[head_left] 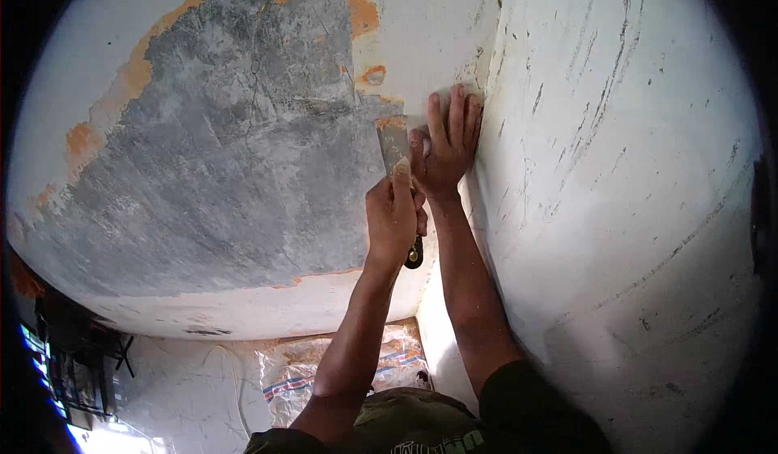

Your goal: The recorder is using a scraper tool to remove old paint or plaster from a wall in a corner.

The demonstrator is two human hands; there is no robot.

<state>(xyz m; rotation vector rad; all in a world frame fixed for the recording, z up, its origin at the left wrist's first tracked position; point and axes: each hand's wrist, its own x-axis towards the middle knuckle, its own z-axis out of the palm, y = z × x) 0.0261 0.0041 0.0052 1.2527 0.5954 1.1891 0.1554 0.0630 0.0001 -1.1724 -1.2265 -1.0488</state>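
My left hand (pixel 392 221) is wrapped round a putty knife (pixel 393 140), its thumb lying along the lower blade. The broad metal blade points up, smeared with orange-brown residue at its edge. A dark handle end with a small brass-coloured piece shows below my fist. That edge meets the wall at the right border of a bare grey patch (pixel 243 146), where white paint and an orange layer begin. Just right of the blade, my right hand (pixel 450 146) rests against the white wall near the corner, fingers stretched upward and nothing in them.
A white side wall (pixel 632 170) with dark scuffs rises close on the right. Below, a crumpled striped plastic sheet (pixel 300 381) lies on the pale floor (pixel 190 377). Dark metal furniture (pixel 81 365) stands at the lower left, beside bright light.
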